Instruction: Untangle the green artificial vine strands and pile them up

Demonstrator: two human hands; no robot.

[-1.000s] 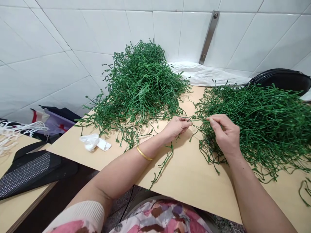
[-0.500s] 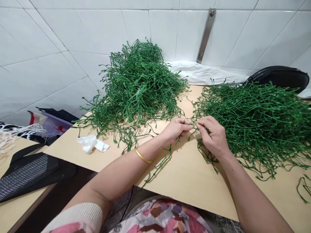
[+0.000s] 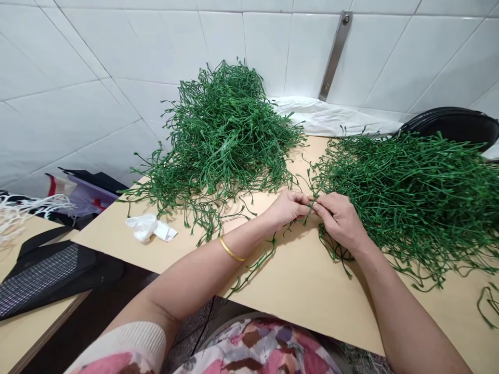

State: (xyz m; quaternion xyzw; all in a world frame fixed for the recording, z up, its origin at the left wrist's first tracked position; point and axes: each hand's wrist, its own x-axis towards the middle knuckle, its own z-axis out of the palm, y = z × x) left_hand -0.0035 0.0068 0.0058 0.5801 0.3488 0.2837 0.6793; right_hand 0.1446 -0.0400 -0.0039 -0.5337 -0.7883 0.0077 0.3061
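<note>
My left hand (image 3: pixel 290 209) and my right hand (image 3: pixel 338 217) meet over the table, fingertips pinched together on a thin green cord (image 3: pixel 313 203) with small knotted ends. Part of that cord is hidden by the fingers. Behind my left hand rises a tall heap of green cords (image 3: pixel 230 130). To the right of my right hand spreads a second wide pile of the same green cords (image 3: pixel 409 202). A few loose green strands (image 3: pixel 255 267) lie below my left wrist, near the table's front edge.
The tan table (image 3: pixel 312 301) reaches back to a white tiled wall with a metal bar (image 3: pixel 336 54). Crumpled white tissue (image 3: pixel 150 228) lies at left. A black case (image 3: pixel 452 124) and white cloth (image 3: pixel 335 117) sit at the back. A black mesh bag (image 3: pixel 42 278) rests on another surface.
My fingertips have drawn closer together, and my right hand's grip on the green cord has shifted slightly. The piles look unchanged; the view has moved a little.
</note>
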